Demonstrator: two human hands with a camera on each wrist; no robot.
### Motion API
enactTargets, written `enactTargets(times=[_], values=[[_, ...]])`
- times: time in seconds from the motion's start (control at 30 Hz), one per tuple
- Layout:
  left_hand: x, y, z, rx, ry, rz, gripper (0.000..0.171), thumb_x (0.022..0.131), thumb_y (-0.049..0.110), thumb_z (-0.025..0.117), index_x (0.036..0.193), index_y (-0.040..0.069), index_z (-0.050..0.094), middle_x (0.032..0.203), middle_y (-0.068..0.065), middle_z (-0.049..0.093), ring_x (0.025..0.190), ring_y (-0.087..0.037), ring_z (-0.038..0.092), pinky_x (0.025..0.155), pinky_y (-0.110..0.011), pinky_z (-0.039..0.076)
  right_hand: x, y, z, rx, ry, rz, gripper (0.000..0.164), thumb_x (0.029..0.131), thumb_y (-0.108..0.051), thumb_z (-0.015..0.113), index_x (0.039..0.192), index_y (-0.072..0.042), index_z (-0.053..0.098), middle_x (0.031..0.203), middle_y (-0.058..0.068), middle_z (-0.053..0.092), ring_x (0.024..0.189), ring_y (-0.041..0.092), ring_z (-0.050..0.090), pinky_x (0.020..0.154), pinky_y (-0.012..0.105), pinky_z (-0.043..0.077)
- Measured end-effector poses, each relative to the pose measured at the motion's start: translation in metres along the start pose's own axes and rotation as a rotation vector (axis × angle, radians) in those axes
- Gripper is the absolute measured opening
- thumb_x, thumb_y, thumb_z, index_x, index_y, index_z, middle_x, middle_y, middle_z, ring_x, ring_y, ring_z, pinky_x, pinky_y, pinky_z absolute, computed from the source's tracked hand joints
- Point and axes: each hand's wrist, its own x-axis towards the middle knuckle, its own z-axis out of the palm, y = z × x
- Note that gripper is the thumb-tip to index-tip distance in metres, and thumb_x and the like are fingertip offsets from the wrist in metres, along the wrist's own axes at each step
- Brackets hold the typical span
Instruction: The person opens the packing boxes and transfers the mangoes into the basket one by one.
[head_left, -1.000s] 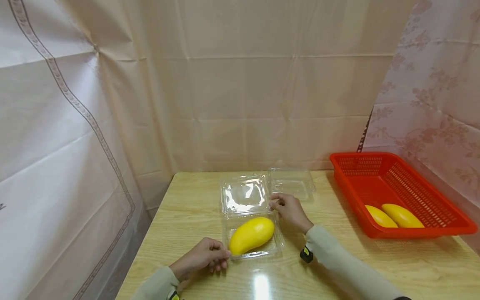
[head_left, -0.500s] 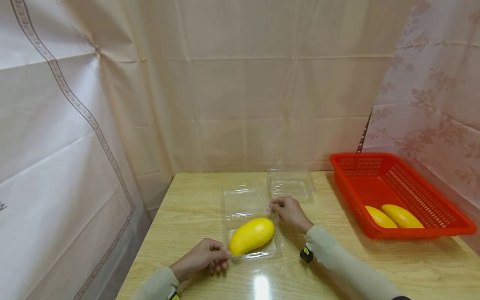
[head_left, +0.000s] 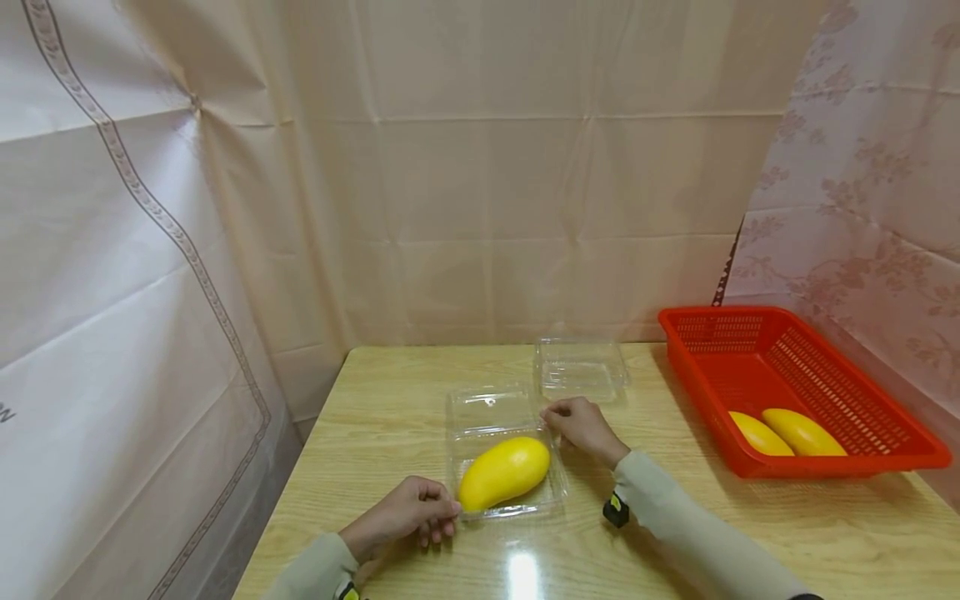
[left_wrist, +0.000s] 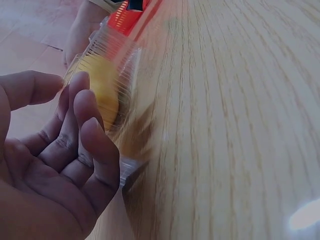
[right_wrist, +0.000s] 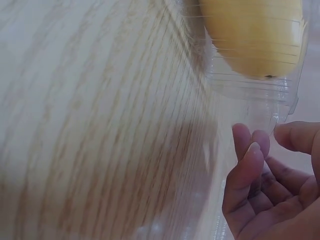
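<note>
A yellow mango (head_left: 505, 473) lies in the near half of a clear plastic clamshell box (head_left: 512, 510). The far half, the lid (head_left: 491, 408), stands tilted up at the hinge. My left hand (head_left: 408, 510) pinches the box's near left corner between thumb and fingers. On the right side, by the hinge, my right hand (head_left: 585, 427) pinches the clear plastic edge. In the left wrist view the mango (left_wrist: 102, 82) shows through the ribbed plastic wall. Close up in the right wrist view, the thumb and fingers of the right hand (right_wrist: 270, 185) meet at the plastic edge below the mango (right_wrist: 260, 37).
Behind the right hand, a second clear plastic box (head_left: 583, 367) stands at the table's back edge. A red basket (head_left: 750, 367) at the right holds two more mangoes (head_left: 802, 432). Cloth curtains (head_left: 480, 208) hang behind and beside the wooden table (head_left: 375, 400).
The lid's far edge has come up and nearer, and its bright glare has faded. Both hands have stayed nearly in place at the box; the mango has not moved.
</note>
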Motion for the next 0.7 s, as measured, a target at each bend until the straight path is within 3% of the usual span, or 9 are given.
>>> enactTargets(times=[0.37, 0.7], values=[[-0.001, -0.002, -0.001, -0.014, -0.016, 0.013, 0.03, 0.101, 0.024, 0.067, 0.096, -0.005, 0.067, 0.082, -0.007, 0.072, 0.062, -0.012, 0.059, 0.054, -0.023, 0.048, -0.004, -0.002, -0.005, -0.067, 0.041, -0.031, 0.023, 0.1, -0.022, 0.068, 0.107, -0.001, 0.076, 0.08, 0.005, 0.072, 0.052, 0.018, 0.057, 0.047, 0.025, 0.044], [0.002, -0.001, 0.0, -0.016, -0.008, 0.012, 0.029, 0.101, 0.024, 0.067, 0.095, -0.005, 0.067, 0.08, -0.007, 0.071, 0.062, -0.013, 0.059, 0.053, -0.024, 0.048, -0.01, -0.014, -0.013, -0.119, 0.086, -0.1, 0.015, 0.096, -0.023, 0.075, 0.092, -0.009, 0.074, 0.077, 0.001, 0.07, 0.058, 0.016, 0.059, 0.052, 0.027, 0.049]])
